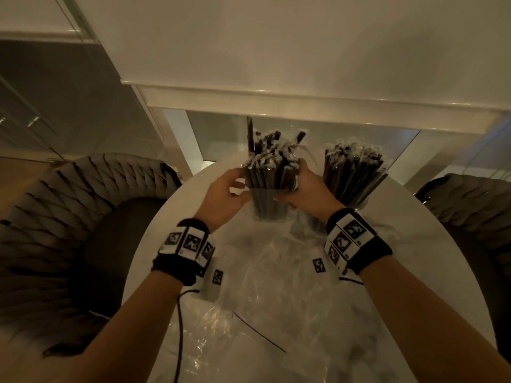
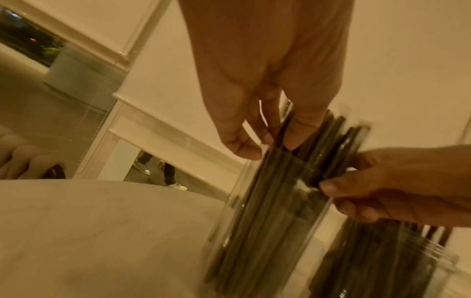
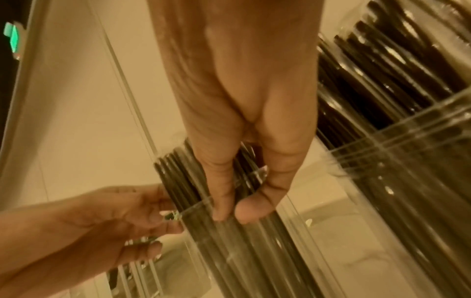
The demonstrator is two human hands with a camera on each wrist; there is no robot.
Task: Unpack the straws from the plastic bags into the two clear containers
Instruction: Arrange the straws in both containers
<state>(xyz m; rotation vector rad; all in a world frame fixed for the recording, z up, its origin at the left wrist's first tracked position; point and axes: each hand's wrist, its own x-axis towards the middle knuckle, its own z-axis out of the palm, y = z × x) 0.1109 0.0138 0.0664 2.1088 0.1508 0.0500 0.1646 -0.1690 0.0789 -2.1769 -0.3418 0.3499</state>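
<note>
A: Where do the straws sit?

B: Two clear containers stand upright toward the table's (image 1: 431, 261) far edge, near each other. Left container (image 1: 269, 205) packed with dark wrapped straws (image 1: 272, 164), tips well above the rim; one stick pokes higher at the back. Right container (image 1: 318, 225) likewise full, second bundle (image 1: 354, 167) leaning a little right.

A: Hands?

B: Both at the left container's rim, one on each side of the bundle. Left hand (image 1: 224, 197): fingers loosely curled, tips touching the straws at the rim; the left wrist view shows thumb and fingers (image 2: 244, 145) close together against them. Firm grip or light touch, cannot tell; blurred. Right hand (image 1: 304, 186): the right wrist view shows thumb and forefinger (image 3: 224, 201) pinching straws right at the glass edge.

A: Near side of the table?

B: Crumpled plastic bags (image 1: 265, 299) spread across the middle and near edge. One loose dark straw (image 1: 260, 333) lies on them. Small marker tags (image 1: 318, 265) on the plastic. Chair (image 1: 69, 230) off the left edge, another at the right.
</note>
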